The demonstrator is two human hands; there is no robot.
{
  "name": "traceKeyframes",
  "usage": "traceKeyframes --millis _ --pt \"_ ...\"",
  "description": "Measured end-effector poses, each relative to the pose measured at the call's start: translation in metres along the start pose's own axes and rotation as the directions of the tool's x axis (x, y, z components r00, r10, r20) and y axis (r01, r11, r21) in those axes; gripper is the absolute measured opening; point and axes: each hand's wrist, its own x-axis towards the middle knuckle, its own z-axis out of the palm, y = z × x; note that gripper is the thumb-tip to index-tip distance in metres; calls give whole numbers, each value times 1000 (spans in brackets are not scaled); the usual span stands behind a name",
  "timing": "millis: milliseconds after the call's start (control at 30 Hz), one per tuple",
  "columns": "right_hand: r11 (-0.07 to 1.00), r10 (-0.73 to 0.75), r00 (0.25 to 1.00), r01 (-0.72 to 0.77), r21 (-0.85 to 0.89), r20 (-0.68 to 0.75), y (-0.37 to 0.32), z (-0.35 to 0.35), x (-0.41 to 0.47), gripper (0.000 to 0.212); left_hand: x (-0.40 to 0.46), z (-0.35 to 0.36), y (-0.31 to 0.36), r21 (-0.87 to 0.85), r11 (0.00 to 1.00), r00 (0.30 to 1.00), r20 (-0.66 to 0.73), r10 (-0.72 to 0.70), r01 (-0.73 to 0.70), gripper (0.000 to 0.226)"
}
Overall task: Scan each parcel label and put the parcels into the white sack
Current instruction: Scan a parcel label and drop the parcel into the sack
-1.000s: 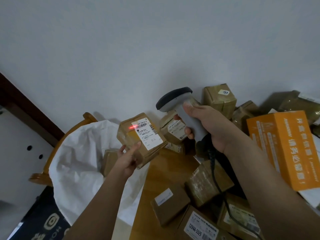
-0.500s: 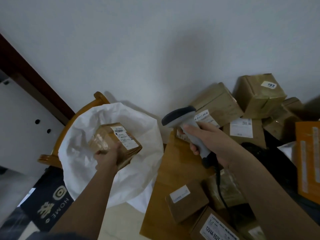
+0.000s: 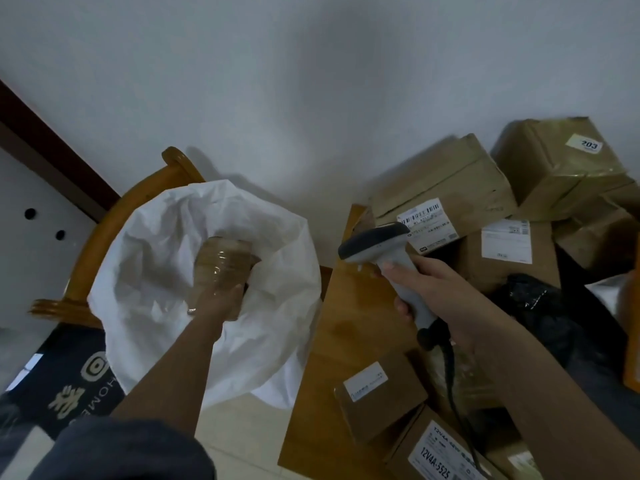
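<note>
The left hand (image 3: 216,301) reaches down into the white sack (image 3: 277,306), its grip around a tape-wrapped brown parcel (image 3: 223,263) that is blurred, label unseen; the right hand (image 3: 436,292) has its grip closed on the grey scanner (image 3: 381,245) over the counter (image 3: 346,327), beside piled parcels (image 3: 446,188)

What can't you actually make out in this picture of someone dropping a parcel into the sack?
Head view only:
- Taped brown cardboard parcel: motion-blurred, label not visible.
- Left hand: its grip is blurred and partly behind the parcel.
- White plastic sack: its own folds hide the bottom.
- Brown box printed 12V4A-5525: cut off by the bottom edge.
- Barcoded white label: print too small.
</note>
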Motion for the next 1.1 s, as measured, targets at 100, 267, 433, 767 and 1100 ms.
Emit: traceKeyframes --millis 100,267,433,767,1100 --pt "1000 -7 1000 7 22 -9 0 -2 3 34 -6 6 -3 -58 996 995 85 -62 67 50" --pt "996 -49 999 50 78 -15 -1 -6 3 33 -8 5 -1 -47 985 977 148 -155 163 47" --pt "986 -107 993 112 121 -46 -5 -15 -11 32 -26 19 20 27 999 991 128 -33 29 40" --pt "946 -171 953 229 230 -249 -17 -81 -60 27 -98 137 140 205 816 778 489 393 -541 90" --pt "916 -139 910 268 298 -391 16 -128 -87 21 -107 211 146 -225 913 754 646 -122 341 65"
